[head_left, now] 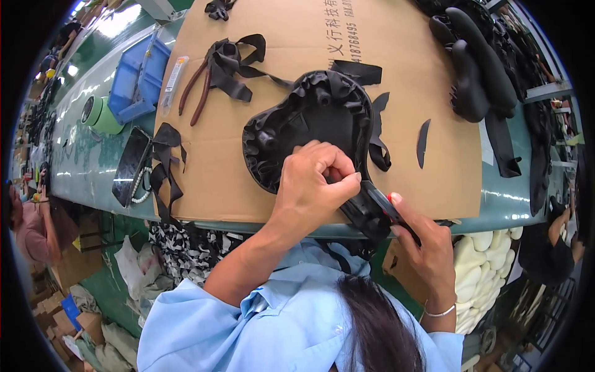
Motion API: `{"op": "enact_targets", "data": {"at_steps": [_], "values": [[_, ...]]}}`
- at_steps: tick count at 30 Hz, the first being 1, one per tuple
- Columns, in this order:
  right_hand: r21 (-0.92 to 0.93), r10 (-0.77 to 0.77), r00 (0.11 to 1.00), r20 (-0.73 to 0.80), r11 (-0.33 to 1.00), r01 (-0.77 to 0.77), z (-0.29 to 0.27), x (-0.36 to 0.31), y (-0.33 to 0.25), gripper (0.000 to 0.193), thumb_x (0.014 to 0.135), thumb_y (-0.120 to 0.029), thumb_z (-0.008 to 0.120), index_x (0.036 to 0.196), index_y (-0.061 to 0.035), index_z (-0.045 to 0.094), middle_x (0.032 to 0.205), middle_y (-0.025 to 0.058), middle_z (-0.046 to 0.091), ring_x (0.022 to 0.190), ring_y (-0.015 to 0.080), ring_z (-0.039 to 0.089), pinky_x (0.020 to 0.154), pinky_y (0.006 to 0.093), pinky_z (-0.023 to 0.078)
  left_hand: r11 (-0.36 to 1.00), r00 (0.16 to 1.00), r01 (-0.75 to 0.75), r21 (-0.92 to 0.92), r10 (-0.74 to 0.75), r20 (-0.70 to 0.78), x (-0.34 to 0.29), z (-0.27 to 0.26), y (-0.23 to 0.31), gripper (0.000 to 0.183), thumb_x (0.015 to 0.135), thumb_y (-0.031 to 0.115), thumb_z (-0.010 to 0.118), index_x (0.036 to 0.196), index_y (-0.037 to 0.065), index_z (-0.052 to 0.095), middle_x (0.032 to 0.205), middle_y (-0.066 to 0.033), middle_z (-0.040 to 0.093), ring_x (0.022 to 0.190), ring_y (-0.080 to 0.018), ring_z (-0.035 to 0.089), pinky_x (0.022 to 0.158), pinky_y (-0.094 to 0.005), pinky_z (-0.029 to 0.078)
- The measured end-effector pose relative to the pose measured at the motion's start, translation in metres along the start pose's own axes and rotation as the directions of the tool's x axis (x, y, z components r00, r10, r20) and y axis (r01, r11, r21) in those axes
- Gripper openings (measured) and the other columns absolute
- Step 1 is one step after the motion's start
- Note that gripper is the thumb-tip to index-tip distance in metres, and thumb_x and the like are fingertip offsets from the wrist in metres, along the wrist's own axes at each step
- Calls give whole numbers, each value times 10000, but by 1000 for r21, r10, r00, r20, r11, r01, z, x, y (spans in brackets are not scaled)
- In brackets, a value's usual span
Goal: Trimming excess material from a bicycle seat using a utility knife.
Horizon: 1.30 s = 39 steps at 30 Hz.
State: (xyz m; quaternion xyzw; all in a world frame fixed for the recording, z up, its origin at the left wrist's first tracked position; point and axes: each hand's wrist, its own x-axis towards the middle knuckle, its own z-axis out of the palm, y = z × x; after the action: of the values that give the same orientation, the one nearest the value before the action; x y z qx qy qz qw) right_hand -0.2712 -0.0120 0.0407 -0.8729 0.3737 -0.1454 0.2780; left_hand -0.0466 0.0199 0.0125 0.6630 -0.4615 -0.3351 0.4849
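Note:
A black saddle-shaped piece [297, 127] lies underside up on the cardboard, its cover gathered in folds around the rim. Its narrow end points toward me at the table's near edge. My left hand [316, 177] rests over the hollow, thumb and forefinger pinched by the rim where the piece narrows. What is between those fingertips is too small to make out. Gripped in my right hand [421, 239] is a dark cutter knife [385, 206] with a red part, held along the right side of the narrow end. Its tip is close to my left fingertips.
Left of the piece lie red-handled pliers [195, 93], black offcut strips [232, 65], a phone-like slab [132, 164] and a blue bin [139, 77] beside a green tape roll [105, 115]. Black saddles [477, 74] are piled at right. Cream foam pads [486, 266] sit below the table.

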Motion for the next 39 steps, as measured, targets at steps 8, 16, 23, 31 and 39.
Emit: {"op": "enact_targets", "data": {"at_steps": [8,16,23,31,39], "values": [[218,277,959,62,934,-284,-1,-55,-28,510,859,-75,659,1350,-152,545,854,141,689,515,169,546,522,267,450,512,993,112,-851,-99,71,17,-10,-5,39,839,83,669,860,65,641,816,-6,604,723,-69,549,677,-218,435],[572,517,798,-310,772,-278,23,-67,-19,490,908,-85,629,1374,-35,486,977,81,674,604,76,526,533,232,455,589,620,-758,279,519,588,13,-49,5,177,726,236,738,795,80,688,777,-32,613,743,-217,584,677,-343,459],[46,13,974,-228,999,-2,26,-43,-29,541,749,-13,734,1269,-104,614,754,83,617,601,182,557,543,281,450,699,683,-667,258,436,586,19,-46,-12,95,805,134,640,814,39,631,752,-82,569,736,-285,571,651,-383,468],[-406,-146,987,-64,907,108,31,-19,-35,641,718,-33,680,1313,-255,592,645,36,434,542,185,468,484,315,402,710,681,-665,233,448,579,25,-43,-16,112,826,143,619,804,34,606,755,-97,571,741,-299,571,659,-396,461],[-546,-20,984,175,830,114,-24,-37,-32,655,729,-29,669,1343,-230,563,708,67,521,603,206,543,553,312,445,894,861,-348,283,185,474,11,-32,-4,108,819,145,650,816,45,610,782,-106,595,771,-299,592,673,-400,462]]}}
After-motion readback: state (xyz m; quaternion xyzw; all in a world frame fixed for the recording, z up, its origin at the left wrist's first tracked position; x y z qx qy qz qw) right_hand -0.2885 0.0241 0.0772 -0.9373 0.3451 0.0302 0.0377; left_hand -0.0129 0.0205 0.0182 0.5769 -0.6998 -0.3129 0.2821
